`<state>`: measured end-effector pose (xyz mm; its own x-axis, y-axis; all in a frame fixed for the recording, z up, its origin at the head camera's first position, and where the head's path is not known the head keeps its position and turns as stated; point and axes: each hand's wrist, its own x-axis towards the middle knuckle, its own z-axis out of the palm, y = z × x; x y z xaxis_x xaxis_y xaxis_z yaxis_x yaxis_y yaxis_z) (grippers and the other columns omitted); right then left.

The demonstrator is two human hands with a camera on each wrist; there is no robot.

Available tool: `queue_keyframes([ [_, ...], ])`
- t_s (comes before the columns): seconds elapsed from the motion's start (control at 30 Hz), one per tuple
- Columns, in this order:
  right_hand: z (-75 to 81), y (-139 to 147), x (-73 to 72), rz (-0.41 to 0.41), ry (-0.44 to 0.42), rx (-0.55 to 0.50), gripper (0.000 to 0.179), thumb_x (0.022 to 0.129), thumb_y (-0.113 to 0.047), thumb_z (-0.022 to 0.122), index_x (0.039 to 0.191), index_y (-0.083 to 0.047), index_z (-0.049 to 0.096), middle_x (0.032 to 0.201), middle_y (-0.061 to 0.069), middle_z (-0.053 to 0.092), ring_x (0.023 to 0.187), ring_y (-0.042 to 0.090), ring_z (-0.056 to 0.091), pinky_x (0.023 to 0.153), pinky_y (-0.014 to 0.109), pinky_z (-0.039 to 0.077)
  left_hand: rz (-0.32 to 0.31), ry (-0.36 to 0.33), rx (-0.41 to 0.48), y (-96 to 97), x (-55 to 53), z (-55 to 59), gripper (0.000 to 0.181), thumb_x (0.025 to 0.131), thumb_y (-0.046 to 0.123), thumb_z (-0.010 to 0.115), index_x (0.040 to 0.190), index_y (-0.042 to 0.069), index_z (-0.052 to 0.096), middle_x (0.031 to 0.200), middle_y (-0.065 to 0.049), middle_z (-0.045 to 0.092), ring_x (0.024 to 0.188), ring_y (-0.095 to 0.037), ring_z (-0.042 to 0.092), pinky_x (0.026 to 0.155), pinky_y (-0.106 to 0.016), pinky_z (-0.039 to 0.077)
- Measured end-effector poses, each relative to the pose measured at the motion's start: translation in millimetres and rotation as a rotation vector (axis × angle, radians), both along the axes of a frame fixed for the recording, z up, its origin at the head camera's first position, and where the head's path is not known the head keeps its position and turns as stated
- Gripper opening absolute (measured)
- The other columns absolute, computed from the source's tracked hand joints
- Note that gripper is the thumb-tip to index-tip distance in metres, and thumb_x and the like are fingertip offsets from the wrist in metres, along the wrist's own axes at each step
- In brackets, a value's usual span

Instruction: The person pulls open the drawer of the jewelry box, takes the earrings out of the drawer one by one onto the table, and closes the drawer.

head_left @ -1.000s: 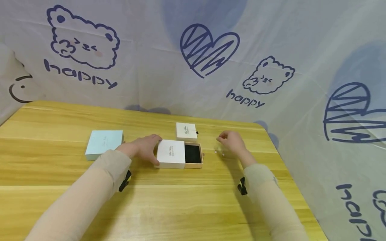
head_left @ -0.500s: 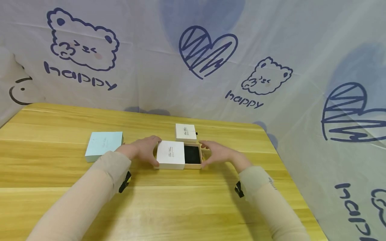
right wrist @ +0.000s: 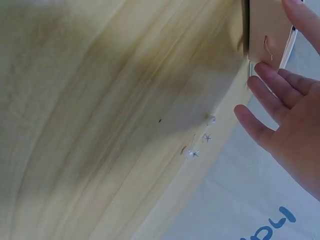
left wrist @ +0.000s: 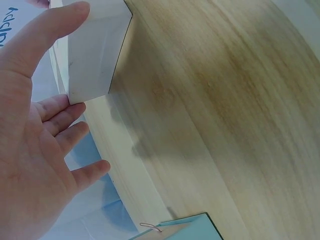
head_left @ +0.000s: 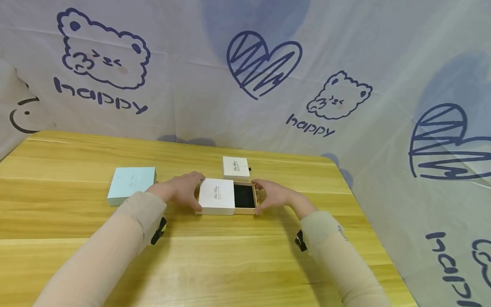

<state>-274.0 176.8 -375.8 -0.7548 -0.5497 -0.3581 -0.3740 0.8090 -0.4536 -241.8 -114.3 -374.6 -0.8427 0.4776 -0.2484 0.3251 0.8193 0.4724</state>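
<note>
A white slide-out gift box (head_left: 216, 196) lies mid-table, its drawer (head_left: 244, 196) partly pulled out to the right and showing a black pad. My left hand (head_left: 184, 190) grips the left end of the sleeve, thumb on the near corner and fingertips on the far one. At the drawer's right end, my right hand (head_left: 274, 195) holds the corners between thumb and fingers. In the right wrist view, a small cord loop (right wrist: 266, 47) sticks out of the drawer front. Pearl-and-star earrings (right wrist: 192, 154) lie on the wood beside that hand; in the head view it hides them.
A smaller white box (head_left: 235, 167) with a black tab stands just behind the gift box. To the left sits a pale blue box (head_left: 131, 184). Printed cloth (head_left: 192, 85) hangs behind and to the right of the wooden table (head_left: 215, 264).
My right hand has moved left from above the earrings to the drawer's end and taken hold there. The left hand keeps its grip, and the drawer stands about as far out as before.
</note>
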Motion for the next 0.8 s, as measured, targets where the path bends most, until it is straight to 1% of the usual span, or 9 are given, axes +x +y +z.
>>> queue_keyframes([
  [0.33,2.3,-3,0.9,0.000,0.004,0.015,0.099,0.072,-0.028,0.081,0.147,-0.001,0.022,0.146,0.018,0.037,0.135,0.033,0.037,0.112,0.045,0.030,-0.002,-0.009,0.012,-0.5,-0.9,1.6,0.093,0.070,0.030,0.080,0.140,-0.007,0.030,0.143,-0.024,0.036,0.130,-0.039,0.039,0.109,-0.049,0.033],
  [0.8,2.2,-11,0.9,0.008,0.006,0.014,0.101,0.070,-0.027,0.082,0.147,-0.001,0.022,0.147,0.017,0.037,0.135,0.032,0.037,0.114,0.042,0.029,-0.004,-0.023,0.015,0.3,-2.3,2.7,0.092,0.070,0.031,0.081,0.139,-0.006,0.032,0.140,-0.024,0.039,0.127,-0.039,0.041,0.107,-0.050,0.035],
])
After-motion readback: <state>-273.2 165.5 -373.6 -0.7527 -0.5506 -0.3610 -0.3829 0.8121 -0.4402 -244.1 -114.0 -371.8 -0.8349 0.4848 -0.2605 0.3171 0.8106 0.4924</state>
